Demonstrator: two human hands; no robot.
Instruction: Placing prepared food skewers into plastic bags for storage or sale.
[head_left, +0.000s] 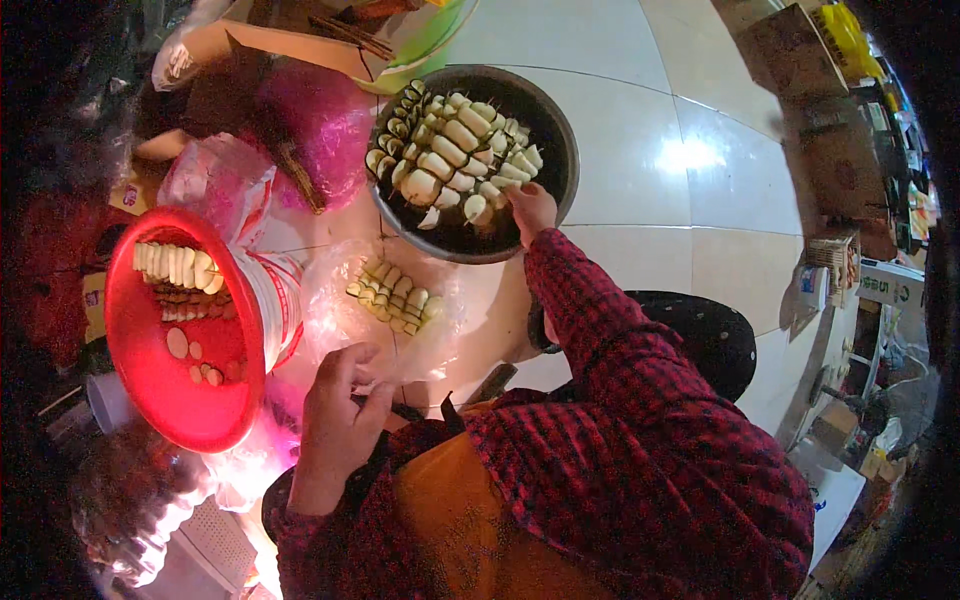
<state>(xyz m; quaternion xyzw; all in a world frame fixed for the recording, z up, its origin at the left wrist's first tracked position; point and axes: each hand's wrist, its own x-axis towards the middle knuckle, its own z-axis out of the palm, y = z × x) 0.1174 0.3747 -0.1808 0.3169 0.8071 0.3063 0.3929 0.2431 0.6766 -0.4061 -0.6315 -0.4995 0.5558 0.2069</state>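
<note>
My right hand reaches over the right front of a dark round basin, its fingertips closed at the end of a vegetable skewer. Piled in that basin are several more skewers of pale, dark-edged vegetable slices. My left hand pinches the near edge of a clear plastic bag that lies on the floor. Inside or on the bag rests a row of similar skewers; the thin film makes it hard to tell which.
A red plastic basin with pale sliced skewers and loose round slices stands at left. Behind are a pink plastic bag, a cardboard box and a green tub. Boxes line the right side.
</note>
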